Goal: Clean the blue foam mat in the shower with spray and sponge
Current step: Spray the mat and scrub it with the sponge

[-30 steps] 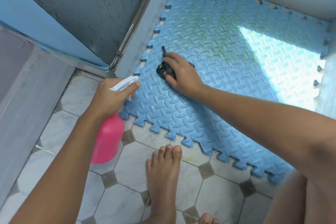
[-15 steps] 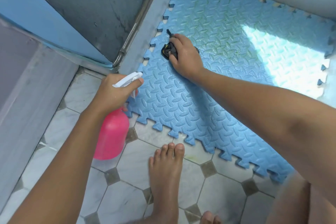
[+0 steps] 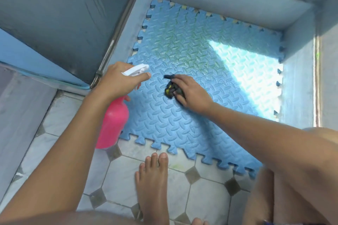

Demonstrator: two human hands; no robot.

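1. Head view: the left hand grips the pink spray bottle round its neck, hiding the trigger; only the white nozzle shows, over the mat's left edge;
2. the right hand curls over a dark sponge, mostly covered, pressing it onto the blue foam mat on the shower floor;
3. the mat's near right corner is hidden behind a knee; glare washes out its right side.

Left hand gripping pink spray bottle, right hand pressing dark sponge on blue mat
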